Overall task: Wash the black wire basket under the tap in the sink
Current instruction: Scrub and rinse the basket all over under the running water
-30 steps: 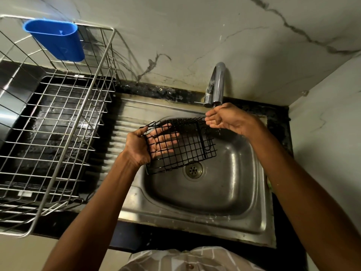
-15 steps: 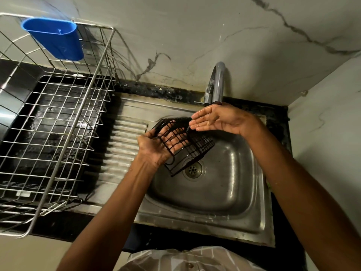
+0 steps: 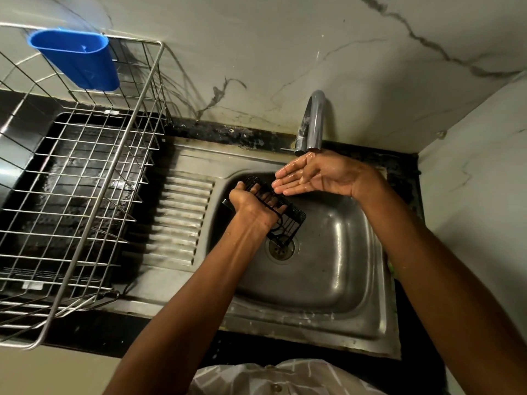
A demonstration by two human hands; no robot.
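Observation:
My left hand (image 3: 252,205) grips the small black wire basket (image 3: 291,220) over the steel sink (image 3: 336,283), tilted edge-on above the drain (image 3: 281,248). The hand covers much of the basket's upper part. My right hand (image 3: 319,173) is wet, palm up and slightly cupped, fingers together, directly under the spout of the chrome tap (image 3: 313,121). It holds nothing and hovers just above and to the right of the basket. I cannot make out a water stream.
A large steel wire dish rack (image 3: 85,201) stands at the left on a black tray, with a blue plastic cup (image 3: 77,58) hung on its back corner. The ribbed drainboard (image 3: 176,218) lies between rack and basin. Marble walls close in behind and at the right.
My left hand has turned the basket from flat and facing me to edge-on and moved it lower left. My right hand has opened, palm up, under the spout.

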